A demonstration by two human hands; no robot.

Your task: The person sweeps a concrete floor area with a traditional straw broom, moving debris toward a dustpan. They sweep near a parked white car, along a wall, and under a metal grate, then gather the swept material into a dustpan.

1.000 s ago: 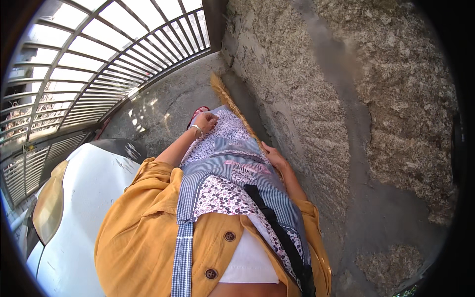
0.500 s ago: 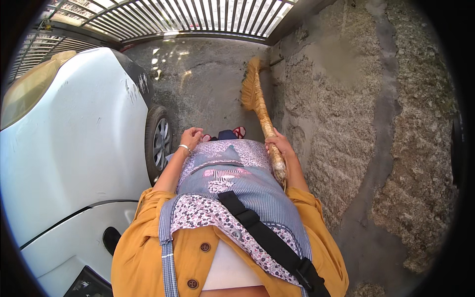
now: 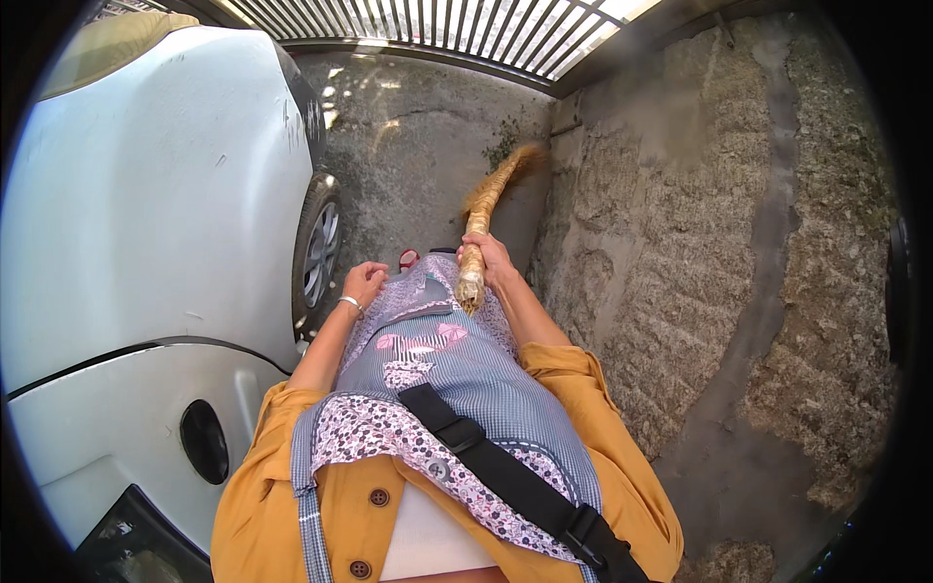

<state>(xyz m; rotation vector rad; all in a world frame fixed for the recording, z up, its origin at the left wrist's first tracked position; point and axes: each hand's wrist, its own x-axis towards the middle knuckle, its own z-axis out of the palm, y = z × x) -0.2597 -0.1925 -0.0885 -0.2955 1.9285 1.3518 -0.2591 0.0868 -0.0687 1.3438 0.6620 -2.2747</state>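
My right hand (image 3: 489, 258) is wrapped around the thick, bound handle of a straw hand broom (image 3: 474, 231). The broom slants away in front of me, its handle end over the apron (image 3: 432, 335). Its bristles are smeared by motion near the foot of the rough wall, and I cannot tell whether they touch the ground. On the other side, my left hand (image 3: 365, 282) is beside the apron's left edge with nothing in it, its fingers loosely bent and a little apart. A bracelet (image 3: 352, 304) circles that wrist.
A white car (image 3: 185, 126) stands close on my left, its front wheel (image 3: 319, 248) beside my left arm. The rough wall (image 3: 661, 253) rises on the right. Ahead, a barred metal gate (image 3: 457, 34) borders the concrete ground (image 3: 408, 146). A small plant (image 3: 503, 139) grows near the wall corner.
My right hand has brought the broom leftward, from beside the apron to in front of it. The bristle end has swung toward the wall. My view has shifted, and a step seems underway.
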